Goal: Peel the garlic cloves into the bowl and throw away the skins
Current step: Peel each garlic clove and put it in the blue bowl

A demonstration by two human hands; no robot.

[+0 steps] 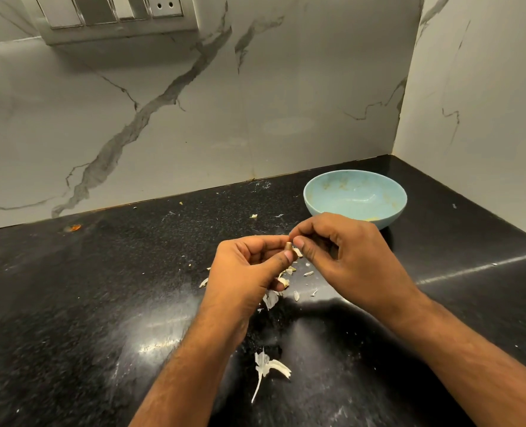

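Note:
My left hand (249,269) pinches a small garlic clove (288,246) between thumb and fingers, above the black counter. My right hand (342,251) meets it from the right, thumb and forefinger pinching at the clove's tip. A light blue bowl (320,192) stands just behind my right hand; a pale piece lies on its inside near the bottom. Loose garlic skins (274,298) lie scattered on the counter under my hands. A larger white piece of skin with a stem (268,366) lies nearer to me, between my forearms.
The black speckled counter (101,288) runs into a corner of marble walls (163,118) behind and to the right. A switch panel (114,13) hangs on the back wall at upper left. Small skin flakes dot the counter near the back wall.

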